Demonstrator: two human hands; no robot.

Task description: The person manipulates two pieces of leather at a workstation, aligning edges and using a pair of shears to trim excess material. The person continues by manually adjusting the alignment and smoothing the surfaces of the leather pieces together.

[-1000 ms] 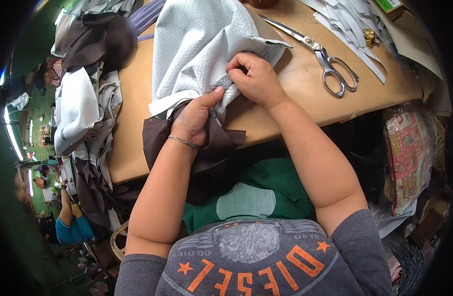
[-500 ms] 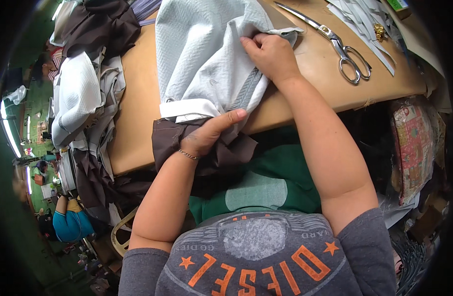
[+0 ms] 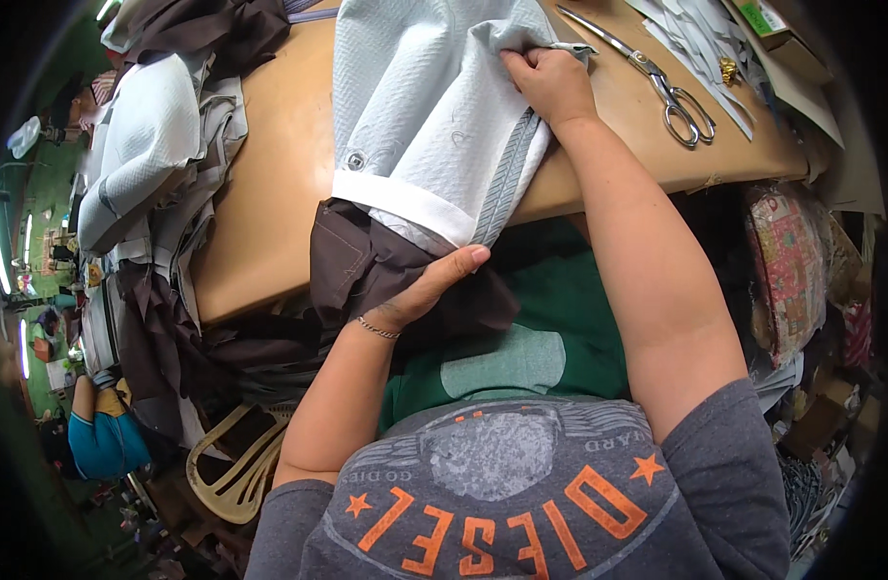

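Observation:
A pale grey textured fabric cover (image 3: 415, 116) lies over the table's front edge, sewn to a white band (image 3: 391, 198) and dark brown cloth (image 3: 357, 256) that hangs down toward my lap. A small round metal eyelet (image 3: 356, 160) sits above the band. Down the cover's right side runs a darker grey ribbed strip (image 3: 507, 174). My left hand (image 3: 432, 288) holds the near corner where strip and band meet, thumb on top, its fingers hidden beneath the cloth. Farther up, my right hand (image 3: 557, 85) pinches the cover's right edge.
Large silver scissors (image 3: 671, 92) rest right of my right hand. Beyond them are white fabric strips (image 3: 690, 48) and a small gold-coloured object (image 3: 728, 70). Grey and brown cloth (image 3: 154, 126) is heaped over the table's left side. A plastic chair (image 3: 236, 469) stands at lower left.
The cover has been drawn flatter and straighter, so the white band and ribbed strip show more fully. My left hand has moved slightly nearer to me; my right hand still pinches the edge.

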